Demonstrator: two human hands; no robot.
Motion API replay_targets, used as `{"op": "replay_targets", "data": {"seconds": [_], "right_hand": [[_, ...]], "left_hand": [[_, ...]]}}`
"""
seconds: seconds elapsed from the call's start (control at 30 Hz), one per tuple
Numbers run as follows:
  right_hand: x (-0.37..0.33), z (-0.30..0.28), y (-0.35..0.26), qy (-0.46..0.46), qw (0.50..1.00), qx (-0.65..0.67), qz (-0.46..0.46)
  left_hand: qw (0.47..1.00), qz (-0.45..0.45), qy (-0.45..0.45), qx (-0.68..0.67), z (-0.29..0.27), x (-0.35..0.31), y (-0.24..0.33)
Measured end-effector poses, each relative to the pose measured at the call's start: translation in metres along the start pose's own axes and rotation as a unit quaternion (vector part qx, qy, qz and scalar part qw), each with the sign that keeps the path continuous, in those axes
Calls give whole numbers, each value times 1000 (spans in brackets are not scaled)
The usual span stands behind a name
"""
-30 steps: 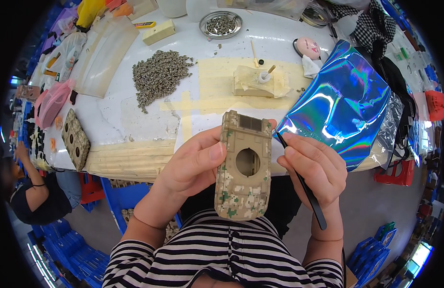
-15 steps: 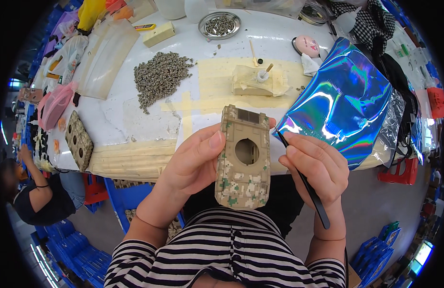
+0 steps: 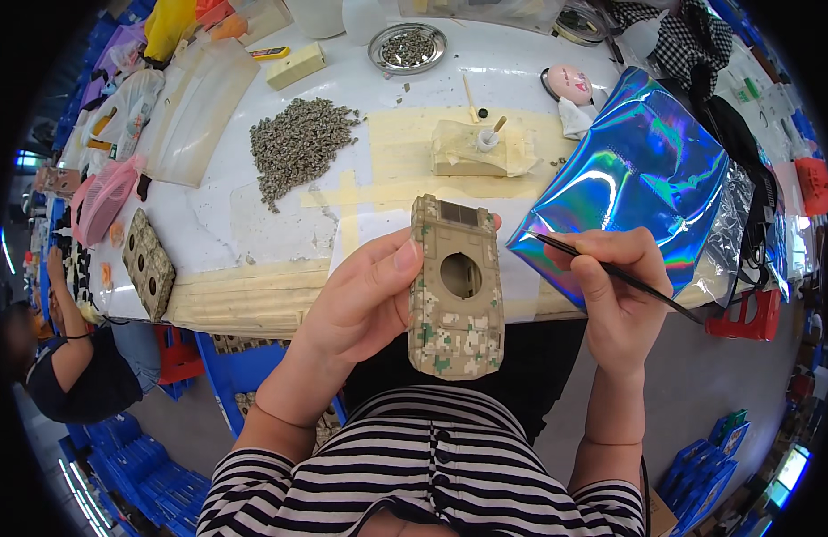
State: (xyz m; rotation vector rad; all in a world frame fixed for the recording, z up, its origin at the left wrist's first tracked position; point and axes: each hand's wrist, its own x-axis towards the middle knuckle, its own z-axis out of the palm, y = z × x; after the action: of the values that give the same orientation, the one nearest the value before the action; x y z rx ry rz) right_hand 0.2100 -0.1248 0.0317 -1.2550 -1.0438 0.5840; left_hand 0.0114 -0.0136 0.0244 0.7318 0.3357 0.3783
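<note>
My left hand [image 3: 365,291] grips a camouflage-patterned model tank hull [image 3: 456,327] by its left side, thumb on the edge. The hull has a round hole in its top and a dark grille at its far end. In my right hand [image 3: 624,291] is a pair of black tweezers [image 3: 628,279], pinched between thumb and fingers. Their tips point left, apart from the hull, over the near corner of a shiny blue holographic pouch [image 3: 637,188]. Whether the tips hold anything is too small to tell.
Small metallic parts lie in a pile [image 3: 302,148], with more in a round metal dish [image 3: 407,48]. A small glue pot [image 3: 488,139] with a stick sits on a taped block. Another camouflage piece [image 3: 149,264] lies left. A person [image 3: 74,358] works at far left.
My right hand has moved right, away from the hull, and the tweezers have swung from steep to a flatter slant. The hull has tilted slightly in my left hand.
</note>
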Motion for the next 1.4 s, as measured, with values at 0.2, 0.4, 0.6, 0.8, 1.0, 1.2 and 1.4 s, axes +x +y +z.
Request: {"op": "replay_targets", "data": {"seconds": [0.2, 0.4, 0.6, 0.8, 1.0, 1.2, 1.4], "right_hand": [[4, -3, -9, -30, 1000, -1, 8], [8, 0, -17, -56, 991, 105, 63], [19, 3, -24, -114, 975, 162, 102], [31, 11, -36, -158, 970, 156, 101], [33, 18, -50, -191, 957, 173, 134], [37, 20, -55, -199, 955, 155, 156], [37, 21, -56, -199, 956, 146, 156]], "left_hand": [[999, 7, 4, -41, 3, -1, -1], [1000, 26, 12, -11, 6, 3, -4], [998, 31, 1, -58, 5, 4, -3], [996, 29, -1, -88, 6, 4, 0], [993, 21, -27, -110, 0, 6, 2], [992, 19, -30, -123, 1, 5, 3], [991, 20, -41, -128, -2, 6, 2]]}}
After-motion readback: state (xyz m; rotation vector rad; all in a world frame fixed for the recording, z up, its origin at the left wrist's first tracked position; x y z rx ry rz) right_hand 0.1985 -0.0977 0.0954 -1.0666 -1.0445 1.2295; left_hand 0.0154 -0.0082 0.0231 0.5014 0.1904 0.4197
